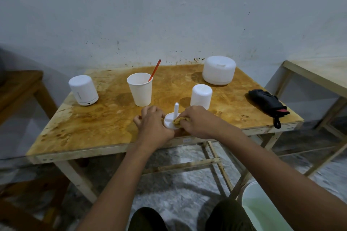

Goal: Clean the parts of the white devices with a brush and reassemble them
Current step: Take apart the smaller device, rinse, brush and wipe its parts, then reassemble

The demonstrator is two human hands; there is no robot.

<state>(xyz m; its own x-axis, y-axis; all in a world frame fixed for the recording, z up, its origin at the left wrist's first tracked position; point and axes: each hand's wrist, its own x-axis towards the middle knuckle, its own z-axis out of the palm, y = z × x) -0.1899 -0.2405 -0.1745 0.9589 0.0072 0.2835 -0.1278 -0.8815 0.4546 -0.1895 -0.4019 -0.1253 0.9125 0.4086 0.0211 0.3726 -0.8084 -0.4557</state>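
White base (pixel 170 119): in the head view, a round disc with a thin upright stem, close to the front edge of the table (pixel 90 129), between the two hands.
Left hand (pixel 153 125): fingers curled round the disc's left rim, steadying it.
Right hand (pixel 197 121): pinches a yellow cloth (pixel 178 121) against the disc's right side, beside the stem.
Stem risk: a hard sideways wipe could bend or snap it.
Edge risk: a pull toward the body could slide the base off the table.
Paper cup (pixel 139 92): just behind the left hand, with the brush (pixel 155 70) leaning in it. It looks light, so a lifted knuckle could tip it.
White cover (pixel 201 95): just behind the right hand, easy to knock.
Open room: bare table left of the hands. The small device (pixel 83 90) and large round device (pixel 218 72) stand well apart.
Right edge: the loop of a black pouch (pixel 266 103) hangs over it.
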